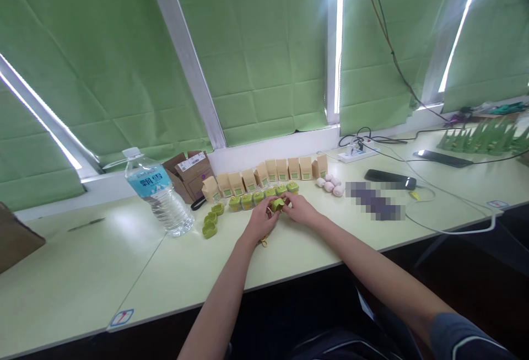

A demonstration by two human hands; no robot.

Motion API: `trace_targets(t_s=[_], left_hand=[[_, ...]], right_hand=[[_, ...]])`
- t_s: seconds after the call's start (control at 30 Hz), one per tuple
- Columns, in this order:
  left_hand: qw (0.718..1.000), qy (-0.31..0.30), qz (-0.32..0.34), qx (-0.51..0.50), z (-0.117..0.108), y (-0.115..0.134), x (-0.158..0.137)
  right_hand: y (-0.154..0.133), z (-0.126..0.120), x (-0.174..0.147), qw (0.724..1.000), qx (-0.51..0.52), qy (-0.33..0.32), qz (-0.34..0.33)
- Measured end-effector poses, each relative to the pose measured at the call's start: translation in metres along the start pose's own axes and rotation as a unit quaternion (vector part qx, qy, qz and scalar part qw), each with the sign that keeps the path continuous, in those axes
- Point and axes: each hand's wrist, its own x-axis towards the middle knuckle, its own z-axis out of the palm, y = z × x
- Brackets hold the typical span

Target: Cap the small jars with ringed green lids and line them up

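My left hand [261, 219] and my right hand [300, 209] meet over the light green table [82, 272], both gripping one small green case [277, 204] between their fingertips. Just behind them a row of several green cases [258, 197] lies on the table. Farther back stands a row of several small tan boxes [273, 171] with green labels. Two more green cases [210, 224] lie to the left of my left hand. A small yellowish item shows under my left wrist, too hidden to identify.
A water bottle [159, 193] stands left of the cases, with brown cardboard boxes [190, 172] behind it. Pink capsules [330, 184], a black phone [390, 179], a power strip [357, 154] and cables lie to the right. Green blinds cover the windows behind.
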Motion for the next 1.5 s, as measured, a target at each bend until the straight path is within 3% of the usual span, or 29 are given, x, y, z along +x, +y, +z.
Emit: trace_targets(t_s=[0.13,0.57,0.73,0.9,1.03,1.23,1.33,1.5], left_hand=[[1.0,-0.016,-0.009,-0.011,0.001,0.001,-0.001],[0.998,0.051,-0.021,0.02,0.0,-0.004,0.003],[0.998,0.053,-0.04,0.022,0.0,-0.006,0.003],[0.997,0.048,-0.05,0.028,-0.001,-0.004,0.001],[0.998,0.036,-0.051,0.025,-0.001,-0.004,0.0],[0.998,0.036,-0.029,0.035,0.002,-0.01,0.001],[0.998,0.033,-0.024,0.04,0.003,-0.011,0.001],[0.998,0.042,-0.019,0.043,0.002,-0.01,0.001]], right_hand=[[-0.001,-0.001,0.001,1.0,0.005,0.024,0.004],[0.004,-0.005,0.003,0.997,0.047,0.06,0.005],[0.017,-0.016,0.005,0.986,0.052,0.154,0.026],[0.034,-0.042,0.011,0.966,-0.021,0.232,0.113],[0.051,-0.066,0.022,0.961,-0.168,0.151,0.159],[0.077,-0.076,0.035,0.914,-0.352,0.025,0.198],[0.084,-0.075,0.038,0.902,-0.39,0.013,0.186],[0.084,-0.081,0.042,0.922,-0.367,0.012,0.126]])
